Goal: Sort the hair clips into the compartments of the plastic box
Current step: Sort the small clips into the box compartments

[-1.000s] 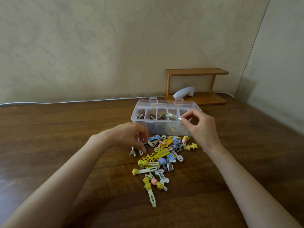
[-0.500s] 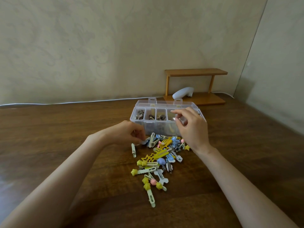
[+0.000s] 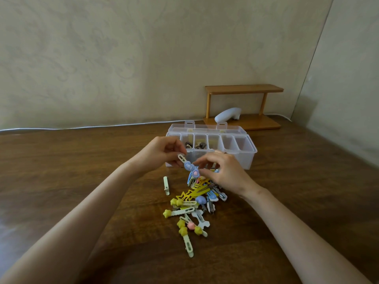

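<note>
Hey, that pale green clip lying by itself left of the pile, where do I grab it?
Pinch the lone pale green clip across its narrow width at mid-length, coming straight down. It lies on the table, apart from the pile, so both long edges look free. Left hand is nearer, once it releases the blue bow clip.

A room in a home: pale patterned wallpaper (image 3: pixel 102 58), a dark wooden surface (image 3: pixel 61 171) against it, a small wooden shelf (image 3: pixel 244 89) in the corner, a white cable (image 3: pixel 82 127) running along the wall.
</note>
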{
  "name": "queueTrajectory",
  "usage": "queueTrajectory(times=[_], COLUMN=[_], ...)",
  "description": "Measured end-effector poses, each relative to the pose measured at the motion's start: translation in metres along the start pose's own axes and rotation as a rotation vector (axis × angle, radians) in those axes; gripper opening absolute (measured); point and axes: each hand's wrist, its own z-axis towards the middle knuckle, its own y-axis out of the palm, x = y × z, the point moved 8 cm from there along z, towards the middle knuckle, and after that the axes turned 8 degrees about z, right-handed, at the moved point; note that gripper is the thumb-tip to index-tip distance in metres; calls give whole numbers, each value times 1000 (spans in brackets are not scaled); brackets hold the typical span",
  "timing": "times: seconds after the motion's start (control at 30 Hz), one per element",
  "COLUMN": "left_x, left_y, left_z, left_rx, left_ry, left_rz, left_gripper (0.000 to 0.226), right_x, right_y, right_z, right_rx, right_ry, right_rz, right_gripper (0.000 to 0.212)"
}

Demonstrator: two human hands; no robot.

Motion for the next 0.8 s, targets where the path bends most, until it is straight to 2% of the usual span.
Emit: queueTrajectory(times=[0.2, 0.47, 0.57, 0.67, 0.73, 0.8], left_x=[0, -1, -3, -7, -12, -22], left_y=[0, 11, 5, -2, 1, 10], left_z=[-2, -1, -1, 0, 0, -5], left_rx=[59, 31, 41, 15, -120, -308], left_ry=[-41, -83, -80, -75, -85, -118], left_rz=[-173, -175, -59, 217, 443, 605], left_gripper=[9, 12, 15, 12, 10, 18], right_x=[-5, -3, 1, 5, 9, 11], right_y=[-2, -8, -22, -48, -65, -75], right_z=[-3, -3, -4, -8, -12, -16], right_rx=[-9, 109, 183, 354, 504, 618], right_ry=[40, 101, 119, 101, 84, 71], right_rz=[186, 284, 263, 268, 236, 171], right_gripper=[36, 16, 18, 11, 11, 9])
